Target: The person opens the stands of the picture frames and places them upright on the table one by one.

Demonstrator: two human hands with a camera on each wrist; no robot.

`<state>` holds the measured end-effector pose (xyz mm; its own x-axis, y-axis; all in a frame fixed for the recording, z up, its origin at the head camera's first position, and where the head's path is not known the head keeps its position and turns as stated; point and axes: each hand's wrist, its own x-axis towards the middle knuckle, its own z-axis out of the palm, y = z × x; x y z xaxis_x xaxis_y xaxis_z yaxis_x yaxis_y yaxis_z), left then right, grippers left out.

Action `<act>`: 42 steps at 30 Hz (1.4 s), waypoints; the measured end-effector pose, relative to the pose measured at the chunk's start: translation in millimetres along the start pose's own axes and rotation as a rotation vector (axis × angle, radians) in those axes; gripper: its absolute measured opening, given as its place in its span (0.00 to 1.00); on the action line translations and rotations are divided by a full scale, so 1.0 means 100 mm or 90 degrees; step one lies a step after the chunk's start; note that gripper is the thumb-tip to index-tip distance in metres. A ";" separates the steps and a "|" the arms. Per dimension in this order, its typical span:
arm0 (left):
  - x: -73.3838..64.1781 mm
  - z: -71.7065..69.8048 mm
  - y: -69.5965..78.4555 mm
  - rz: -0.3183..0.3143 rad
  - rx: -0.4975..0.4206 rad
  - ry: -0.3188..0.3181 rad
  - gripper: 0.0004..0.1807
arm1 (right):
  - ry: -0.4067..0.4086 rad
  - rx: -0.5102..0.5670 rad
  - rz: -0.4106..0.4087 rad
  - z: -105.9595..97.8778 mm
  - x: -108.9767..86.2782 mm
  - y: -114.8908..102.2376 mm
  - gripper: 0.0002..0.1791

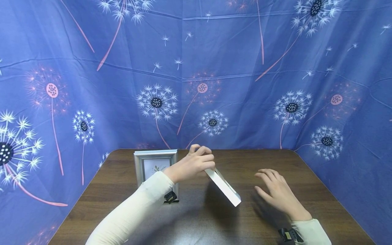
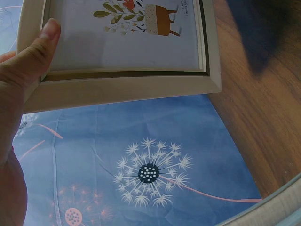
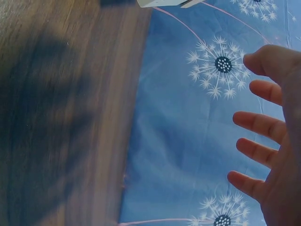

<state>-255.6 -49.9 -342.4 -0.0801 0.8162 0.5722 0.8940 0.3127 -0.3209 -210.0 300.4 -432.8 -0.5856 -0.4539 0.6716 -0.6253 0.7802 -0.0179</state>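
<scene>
My left hand grips one end of a white picture frame, which is tilted over the table with its edge toward the head camera. In the left wrist view the thumb lies over the border of this picture frame, and its picture shows a plant in a pot on legs. To the right, my right hand is held over the table with its fingers spread and nothing in it. Behind my left forearm stands a second, silver picture frame, partly covered by the arm.
The brown wooden table has rounded far corners. A blue cloth with dandelion prints hangs along its back and sides. Each wrist carries a small black device, one on the left and another on the right.
</scene>
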 end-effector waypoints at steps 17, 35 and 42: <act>-0.06 -0.05 -0.04 0.034 0.001 0.047 0.14 | -0.008 -0.003 -0.024 0.05 0.04 -0.01 0.24; -0.07 -0.06 -0.02 0.056 -0.020 0.098 0.13 | -0.019 0.017 -0.059 0.12 0.15 -0.06 0.24; -0.07 -0.06 -0.02 0.059 -0.022 0.113 0.13 | -0.034 0.027 -0.079 0.17 0.24 -0.11 0.25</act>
<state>-254.0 -58.5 -341.3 0.0799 0.7408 0.6669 0.9087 0.2208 -0.3542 -226.2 273.9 -429.3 -0.5282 -0.5697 0.6297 -0.7158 0.6976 0.0308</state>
